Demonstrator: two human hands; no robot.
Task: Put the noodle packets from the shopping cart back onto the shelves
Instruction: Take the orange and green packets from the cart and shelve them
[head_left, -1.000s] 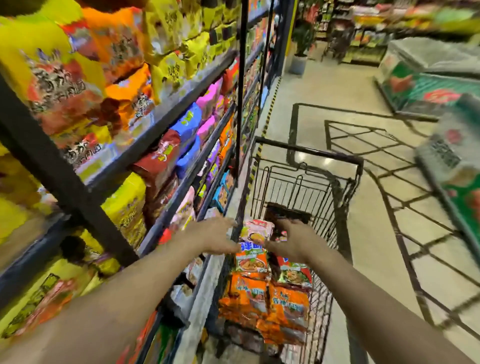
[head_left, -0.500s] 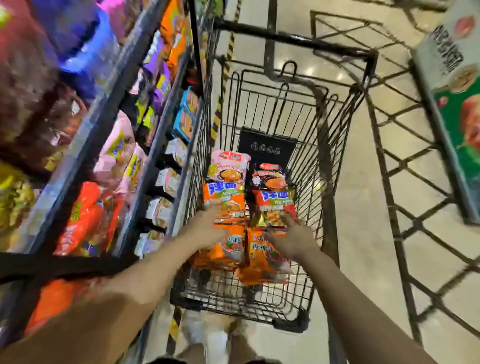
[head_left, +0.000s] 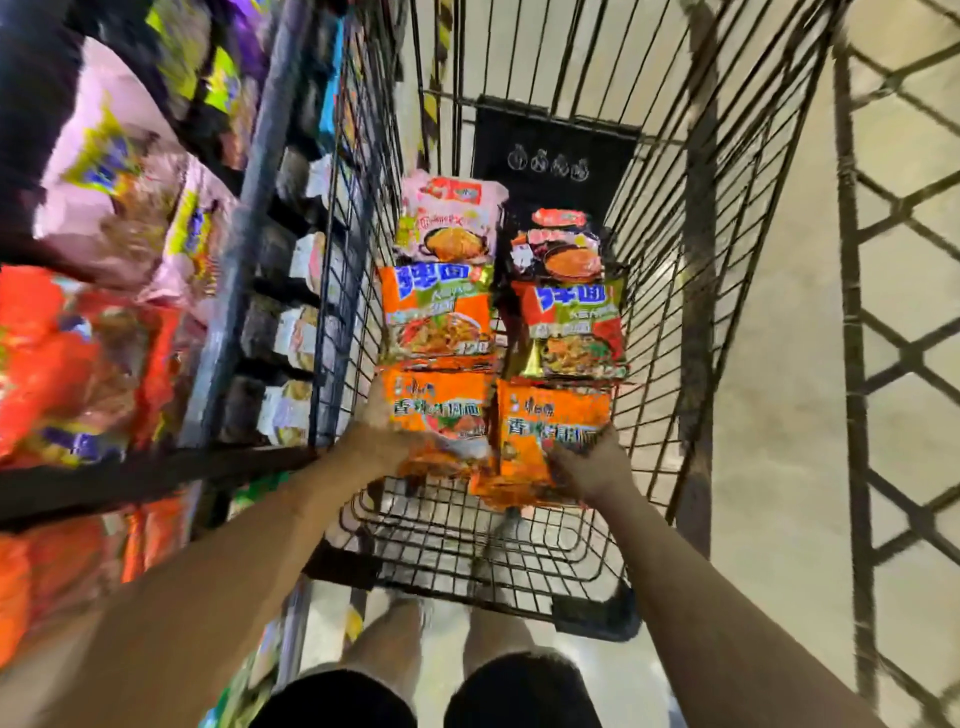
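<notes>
Several noodle packets lie in two rows in the black wire shopping cart (head_left: 670, 291). Nearest me are two orange packets side by side. My left hand (head_left: 376, 434) grips the left orange packet (head_left: 441, 415) at its left edge. My right hand (head_left: 592, 465) holds the right orange packet (head_left: 550, 431) at its near right corner, fingers curled on it. Beyond lie two orange-and-green packets (head_left: 439, 312), then a pink packet (head_left: 449, 218) and a dark one (head_left: 558, 244). The shelves (head_left: 244, 208) stand directly left of the cart.
The shelves on the left hold pink, red and orange noodle bags (head_left: 104, 171) and small price tags. My legs and black shorts (head_left: 426, 696) show below the cart. Tiled floor with dark diamond lines (head_left: 904, 322) lies to the right.
The view has tilted down and closer to the cart. Both hands have reached onto the two nearest orange packets and closed on them.
</notes>
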